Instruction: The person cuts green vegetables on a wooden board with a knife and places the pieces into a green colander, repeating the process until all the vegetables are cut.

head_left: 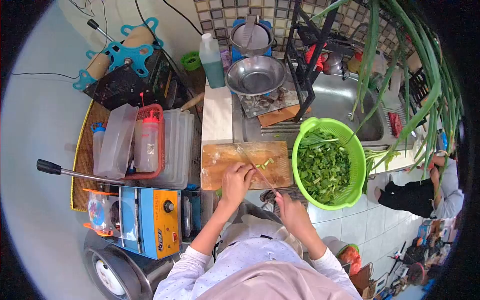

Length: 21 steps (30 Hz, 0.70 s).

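Observation:
A wooden cutting board point(220, 155) lies on the counter in front of me. My left hand point(236, 184) is closed over it with the fingers bent, pressing on green stalks that the hand mostly hides; a bit of green shows beside the wrist. In my right hand point(294, 216) is the handle of a knife point(260, 174), its long blade slanting across the board close to my left fingertips. Several short pale-green cut pieces point(265, 164) lie just right of the blade. To the right, a lime-green colander point(361, 167) holds chopped leafy greens point(325, 170).
Behind the board are a metal bowl point(255, 75), a bottle of green liquid point(212, 65) and a sink point(340, 95). Long green leaves point(425, 75) hang at upper right. A cup sealer point(165, 220) stands left. Another person point(447, 190) is at far right.

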### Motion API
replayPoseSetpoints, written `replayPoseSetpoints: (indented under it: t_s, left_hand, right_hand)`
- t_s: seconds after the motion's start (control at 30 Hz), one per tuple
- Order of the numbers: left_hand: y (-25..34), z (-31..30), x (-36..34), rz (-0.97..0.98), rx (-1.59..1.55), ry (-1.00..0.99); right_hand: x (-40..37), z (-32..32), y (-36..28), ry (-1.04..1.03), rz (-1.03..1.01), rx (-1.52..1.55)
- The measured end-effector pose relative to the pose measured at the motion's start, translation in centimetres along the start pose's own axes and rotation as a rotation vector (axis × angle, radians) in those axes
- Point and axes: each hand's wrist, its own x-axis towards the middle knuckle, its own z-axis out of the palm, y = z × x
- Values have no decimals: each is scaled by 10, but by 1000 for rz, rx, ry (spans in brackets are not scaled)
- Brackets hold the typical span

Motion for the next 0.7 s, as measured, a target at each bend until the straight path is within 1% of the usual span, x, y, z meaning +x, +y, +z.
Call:
replayPoseSetpoints:
  t_s: [0.1, 0.17, 0.3, 0.37, 0.57, 0.7]
  left_hand:
    - [7, -4, -5, 7, 50, -3]
    - [11, -10, -10, 46, 233, 40]
    - [5, -14, -15, 24, 222, 62]
    - [3, -14, -16, -16, 159, 75]
    - [-5, -3, -15, 39, 189, 85]
    - [0, 1, -10, 3, 231, 72]
  right_hand:
    - [5, 1, 0, 1, -6, 29]
    - [5, 1, 1, 7, -12, 62]
    - [-1, 1, 13, 8, -1, 109]
    - [-5, -6, 12, -22, 10, 194]
    - [-11, -19, 1, -44, 1, 205]
    - [-12, -20, 0, -76, 10, 169]
